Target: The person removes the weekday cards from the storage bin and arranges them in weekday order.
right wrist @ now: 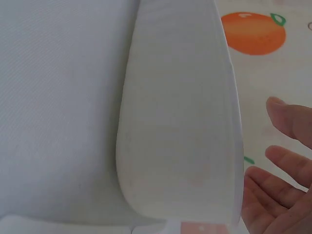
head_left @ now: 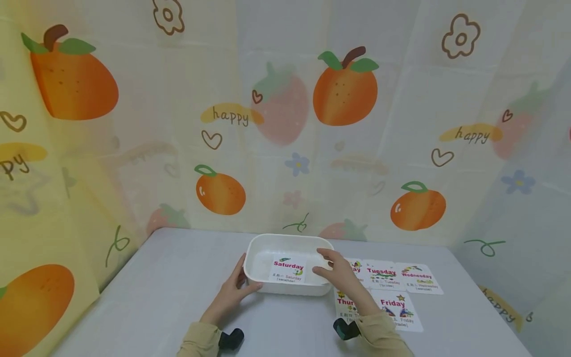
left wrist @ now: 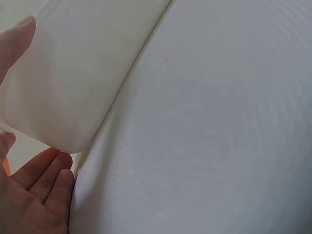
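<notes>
Saturday card (head_left: 287,270): face up inside white tray (head_left: 292,289), print upright to the wearer. Nearest, tan sleeves (head_left: 198,339), with a black wrist device (head_left: 232,339) at each cuff. Next out, right side, lower row of cards: Thursday card (head_left: 344,315), heading cut off by the right forearm; Friday card (head_left: 399,307) alongside.

Left hand (head_left: 229,295) grips the tray at its near left corner, thumb on the near side, fingers round the end; probably to keep a light tray from sliding. Right hand (head_left: 341,277) over the tray's right end, thumb and fingers spread apart, holding nothing that shows; fingertips point inward toward the card, so the low wall seems no obstacle. Whether other cards lie beneath Saturday: cannot tell.

Farther, upper row: a half-hidden card (head_left: 357,267), only "ay" legible; Tuesday card (head_left: 381,275); Wednesday card (head_left: 419,278). Legible headings run in weekday order, all facing the wearer, presumably for easy reading. Rows sit right of the tray, handy to the right hand.

Surface: table (head_left: 285,327) under a white covering, fine weave visible in the left wrist view. Room: pale printed cloth (head_left: 267,173) just behind the table's far edge and along both sides; oranges, faded strawberries, hearts, "happy" lettering. Likely a screen; nothing past it shows. Light soft, rather dim.
</notes>
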Demonstrator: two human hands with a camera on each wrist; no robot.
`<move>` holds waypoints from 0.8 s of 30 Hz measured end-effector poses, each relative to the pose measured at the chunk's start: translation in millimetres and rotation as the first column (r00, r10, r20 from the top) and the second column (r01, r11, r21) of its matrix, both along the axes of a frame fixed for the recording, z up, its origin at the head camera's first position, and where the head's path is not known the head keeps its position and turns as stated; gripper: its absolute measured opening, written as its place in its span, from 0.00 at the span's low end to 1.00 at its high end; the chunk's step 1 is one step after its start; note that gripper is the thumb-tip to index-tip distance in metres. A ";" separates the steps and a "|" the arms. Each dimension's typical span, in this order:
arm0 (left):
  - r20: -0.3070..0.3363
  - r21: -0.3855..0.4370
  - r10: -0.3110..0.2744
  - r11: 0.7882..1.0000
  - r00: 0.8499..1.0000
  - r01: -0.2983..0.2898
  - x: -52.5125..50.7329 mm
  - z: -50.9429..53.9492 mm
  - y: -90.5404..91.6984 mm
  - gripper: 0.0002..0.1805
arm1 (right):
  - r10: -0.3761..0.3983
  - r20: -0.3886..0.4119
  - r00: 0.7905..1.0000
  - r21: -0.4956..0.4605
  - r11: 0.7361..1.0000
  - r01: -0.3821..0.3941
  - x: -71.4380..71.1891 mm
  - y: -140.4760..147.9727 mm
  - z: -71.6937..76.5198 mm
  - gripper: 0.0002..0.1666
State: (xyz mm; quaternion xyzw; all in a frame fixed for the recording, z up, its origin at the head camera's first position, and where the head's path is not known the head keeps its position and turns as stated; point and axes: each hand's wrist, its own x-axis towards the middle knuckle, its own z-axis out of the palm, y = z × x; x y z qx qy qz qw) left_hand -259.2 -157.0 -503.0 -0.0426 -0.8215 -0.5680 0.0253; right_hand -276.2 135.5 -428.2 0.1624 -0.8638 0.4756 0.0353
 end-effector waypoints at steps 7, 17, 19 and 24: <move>-0.008 0.022 0.005 1.000 1.000 -0.004 0.7 0.3 0.1 0.54 | 0.068 0.012 0.998 -0.033 0.997 -0.068 -12.5 -17.6 -1.9 0.32; -0.026 0.023 0.000 1.000 1.000 0.000 19.1 28.8 8.0 0.52 | 0.096 0.128 0.987 0.029 0.995 -0.100 -27.5 -27.5 -6.9 0.37; -0.038 0.010 -0.003 1.000 0.999 0.003 23.8 36.4 9.7 0.52 | 0.099 0.135 0.986 0.031 0.994 -0.104 -30.9 -28.4 -8.3 0.38; -0.015 0.001 0.003 1.000 1.000 -0.003 23.3 38.1 10.0 0.52 | 0.091 0.148 0.985 0.051 0.994 -0.100 -38.3 -32.0 -11.5 0.39</move>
